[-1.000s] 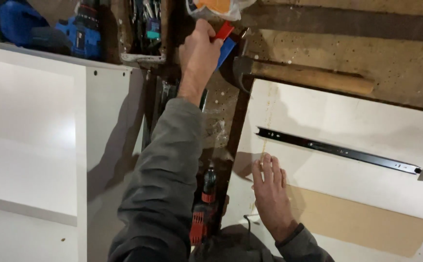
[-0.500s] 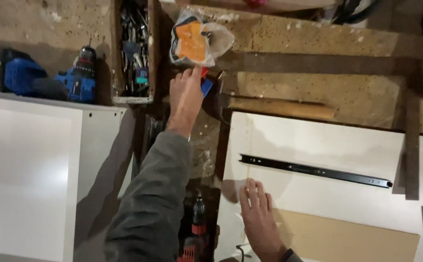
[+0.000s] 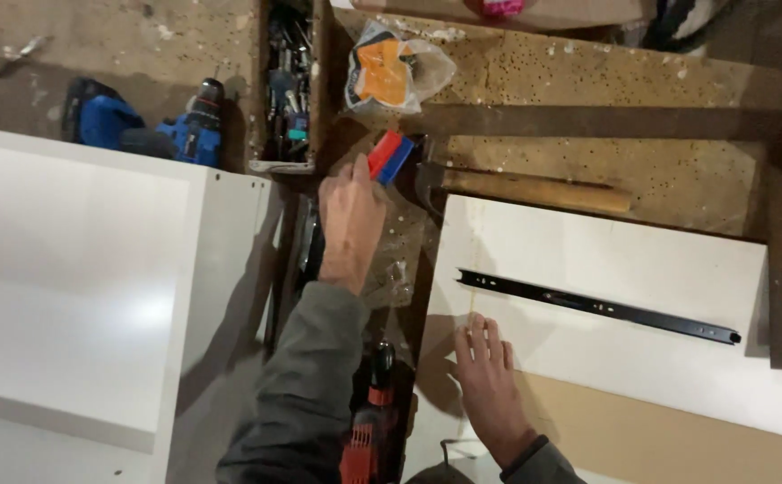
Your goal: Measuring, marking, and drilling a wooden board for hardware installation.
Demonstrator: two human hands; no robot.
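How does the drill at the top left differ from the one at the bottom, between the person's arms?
The blue drill lies on the bare floor at top left, all of it in view; the red and black drill lies in the dark gap between the white panels and is cut off by the lower edge. The blue drill lies sideways, far from both hands; the red and black drill runs up-down between the left hand's arm and the right hand. Neither is held.

Between our left hand [image 3: 351, 220] and right hand [image 3: 490, 381] we see little free room: a hammer [image 3: 516, 186] lies across, a red drill [image 3: 375, 421] below. Bare white panel [image 3: 588, 260] lies open above the black drawer slide [image 3: 597, 306].
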